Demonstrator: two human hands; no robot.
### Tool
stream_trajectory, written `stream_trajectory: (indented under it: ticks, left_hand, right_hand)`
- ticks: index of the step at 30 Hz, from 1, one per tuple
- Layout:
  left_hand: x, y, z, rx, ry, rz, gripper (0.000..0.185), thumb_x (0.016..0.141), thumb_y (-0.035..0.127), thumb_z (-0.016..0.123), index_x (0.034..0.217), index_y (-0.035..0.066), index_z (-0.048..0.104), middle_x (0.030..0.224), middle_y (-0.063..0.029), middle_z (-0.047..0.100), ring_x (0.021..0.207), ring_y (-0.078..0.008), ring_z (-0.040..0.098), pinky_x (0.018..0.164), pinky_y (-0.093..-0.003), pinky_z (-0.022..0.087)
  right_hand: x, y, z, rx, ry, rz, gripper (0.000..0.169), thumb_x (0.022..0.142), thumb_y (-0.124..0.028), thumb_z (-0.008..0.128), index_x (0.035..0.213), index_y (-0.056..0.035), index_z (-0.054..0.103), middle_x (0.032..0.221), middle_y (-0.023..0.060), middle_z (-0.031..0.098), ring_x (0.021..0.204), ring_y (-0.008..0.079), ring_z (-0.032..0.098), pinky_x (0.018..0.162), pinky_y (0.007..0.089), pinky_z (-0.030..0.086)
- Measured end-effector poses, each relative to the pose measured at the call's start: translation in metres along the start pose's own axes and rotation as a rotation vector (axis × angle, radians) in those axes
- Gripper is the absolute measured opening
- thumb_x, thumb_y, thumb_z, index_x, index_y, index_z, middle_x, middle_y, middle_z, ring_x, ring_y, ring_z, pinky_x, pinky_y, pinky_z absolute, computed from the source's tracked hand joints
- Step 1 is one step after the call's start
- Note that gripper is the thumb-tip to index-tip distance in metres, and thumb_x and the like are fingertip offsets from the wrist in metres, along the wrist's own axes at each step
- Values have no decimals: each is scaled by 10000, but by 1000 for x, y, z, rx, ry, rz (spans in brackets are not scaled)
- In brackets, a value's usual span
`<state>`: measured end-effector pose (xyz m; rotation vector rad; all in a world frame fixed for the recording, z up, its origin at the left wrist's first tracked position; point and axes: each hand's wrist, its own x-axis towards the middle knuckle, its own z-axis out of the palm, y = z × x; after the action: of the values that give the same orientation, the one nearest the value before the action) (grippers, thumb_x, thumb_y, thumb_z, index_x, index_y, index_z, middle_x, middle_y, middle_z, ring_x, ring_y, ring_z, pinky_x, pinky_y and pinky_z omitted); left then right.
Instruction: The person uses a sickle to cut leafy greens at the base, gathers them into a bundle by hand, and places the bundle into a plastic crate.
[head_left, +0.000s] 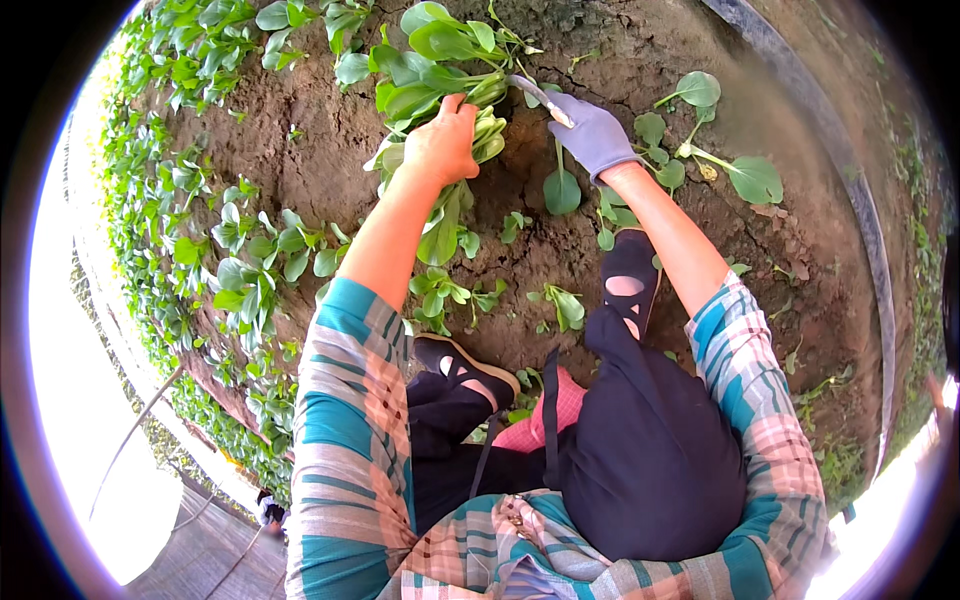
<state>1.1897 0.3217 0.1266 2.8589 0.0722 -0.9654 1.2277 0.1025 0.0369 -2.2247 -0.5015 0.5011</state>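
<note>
My bare left hand (442, 142) is closed around a bunch of leafy greens with pale green stems (489, 136), their leaves fanning out on both sides of it. In my right hand (592, 135), which wears a grey-purple glove, is a small sickle with a curved metal blade (529, 88). The blade's far end reaches the stems of another leafy green plant (442, 45) just above my left hand; whether it cuts into them cannot be told. Below the gloved hand a single broad leaf (562, 192) lies on the soil.
Cracked brown soil (322, 157) surrounds small seedlings. Dense greens (142, 217) grow along the left. Loose leaves (754, 178) lie at right, before a dark hose or strip (862, 195). My shoes (465, 367) stand among small plants. A person (271, 511) is far off at lower left.
</note>
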Motion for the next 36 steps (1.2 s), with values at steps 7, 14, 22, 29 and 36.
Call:
stream_trajectory:
  ticks: [7, 14, 22, 29, 36]
  left_hand:
    - [1, -3, 7, 10, 53, 34, 762, 595, 131, 782, 1297, 92, 488, 1451, -106, 380, 1077, -323, 631, 877, -419, 539]
    - [0, 3, 5, 29, 5, 7, 754, 600, 134, 786, 1291, 92, 487, 1458, -97, 368, 1093, -316, 624, 879, -419, 537]
    - [-21, 1, -2, -34, 12, -27, 834, 610, 148, 774, 1375, 97, 447, 1485, -57, 341, 1134, -318, 584, 905, -429, 511]
    - [-89, 17, -12, -149, 181, 303, 783, 610, 90, 766, 1340, 108, 482, 1452, -16, 367, 1108, -293, 589, 930, -416, 497]
    - [-121, 29, -11, -20, 259, 454, 771, 586, 63, 745, 1318, 107, 506, 1465, -1, 380, 1115, -289, 585, 945, -414, 482]
  right_hand:
    - [-5, -2, 4, -14, 16, 44, 464, 860, -258, 640, 1305, -158, 552, 1085, 178, 658, 967, 373, 626, 831, 442, 511]
    - [5, 3, 6, -39, -4, -44, 419, 869, -233, 610, 1280, -187, 550, 1012, 180, 658, 919, 384, 631, 789, 466, 510]
    - [-11, 1, -9, -90, -161, -17, 320, 907, -233, 531, 1217, -163, 568, 958, 197, 655, 905, 415, 633, 787, 503, 502]
    - [-56, -29, -71, 931, -149, 433, 475, 804, -156, 772, 1242, -77, 605, 802, -40, 584, 633, 44, 539, 543, 200, 431]
    - [-64, -52, -74, 1006, -333, 341, 394, 810, -140, 748, 1178, -43, 646, 809, -31, 601, 621, 39, 539, 522, 203, 429]
